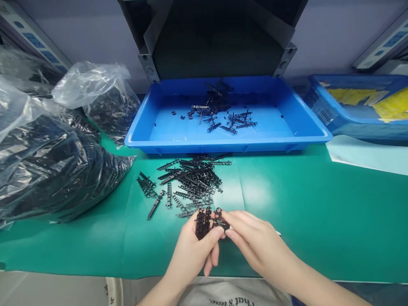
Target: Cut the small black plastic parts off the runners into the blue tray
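Note:
My left hand (191,250) grips a bunch of black moulded plastic parts on a runner (202,224), held upright just above the green mat (318,216). My right hand (259,240) pinches a small black-jawed cutter (222,224) against the top of that bunch, and a thin white end (278,233) sticks out past my fingers. The tool's exact type is partly hidden by my fingers. A loose heap of similar black runners (188,182) lies on the mat, just beyond both hands.
A blue plastic tray (229,146) holding several black parts (219,114) stands behind the heap. Bulging clear bags (47,170) of dark parts fill the left. A blue crate (360,106) with yellow paper and a pale sheet (366,155) sit at the right.

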Demonstrator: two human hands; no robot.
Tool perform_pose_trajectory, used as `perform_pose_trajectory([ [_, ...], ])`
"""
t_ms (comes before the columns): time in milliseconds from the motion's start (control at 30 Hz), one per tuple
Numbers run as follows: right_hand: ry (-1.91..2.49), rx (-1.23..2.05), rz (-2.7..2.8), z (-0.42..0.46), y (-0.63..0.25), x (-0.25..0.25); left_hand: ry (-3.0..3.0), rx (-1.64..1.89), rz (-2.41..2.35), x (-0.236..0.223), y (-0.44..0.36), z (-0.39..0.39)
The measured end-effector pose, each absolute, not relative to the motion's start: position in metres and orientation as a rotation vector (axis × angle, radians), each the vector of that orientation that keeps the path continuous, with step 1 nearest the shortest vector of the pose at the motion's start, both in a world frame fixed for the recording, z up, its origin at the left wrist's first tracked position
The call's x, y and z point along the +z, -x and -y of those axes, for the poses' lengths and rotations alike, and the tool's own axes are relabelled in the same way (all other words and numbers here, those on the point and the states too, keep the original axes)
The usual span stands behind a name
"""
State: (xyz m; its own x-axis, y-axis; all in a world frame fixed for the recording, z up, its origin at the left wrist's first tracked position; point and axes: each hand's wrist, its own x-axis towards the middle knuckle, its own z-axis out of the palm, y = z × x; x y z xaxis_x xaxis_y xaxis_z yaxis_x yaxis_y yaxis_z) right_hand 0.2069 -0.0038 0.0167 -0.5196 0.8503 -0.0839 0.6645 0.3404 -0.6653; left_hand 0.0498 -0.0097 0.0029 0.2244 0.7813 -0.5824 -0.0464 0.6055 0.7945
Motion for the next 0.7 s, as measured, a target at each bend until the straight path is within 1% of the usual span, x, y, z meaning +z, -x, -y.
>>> perform_pose_trajectory([
  [367,1.382,0.859,2.311,0.006,-0.201,0.012,-0.771,0.672,-1.306,0.004,-0.054,0.011],
  [533,1.352,0.84,2.273,0.007,-0.198,0.011,-0.786,0.786,-1.317,-0.002,-0.054,0.013],
  [600,1.343,0.773,2.259,0.009,-0.195,0.007,-0.78,0.809,-1.321,-0.003,-0.054,0.013],
  [700,1.349,0.557,2.25,0.013,-0.189,-0.001,-0.769,0.801,-1.374,-0.002,-0.056,0.014],
])
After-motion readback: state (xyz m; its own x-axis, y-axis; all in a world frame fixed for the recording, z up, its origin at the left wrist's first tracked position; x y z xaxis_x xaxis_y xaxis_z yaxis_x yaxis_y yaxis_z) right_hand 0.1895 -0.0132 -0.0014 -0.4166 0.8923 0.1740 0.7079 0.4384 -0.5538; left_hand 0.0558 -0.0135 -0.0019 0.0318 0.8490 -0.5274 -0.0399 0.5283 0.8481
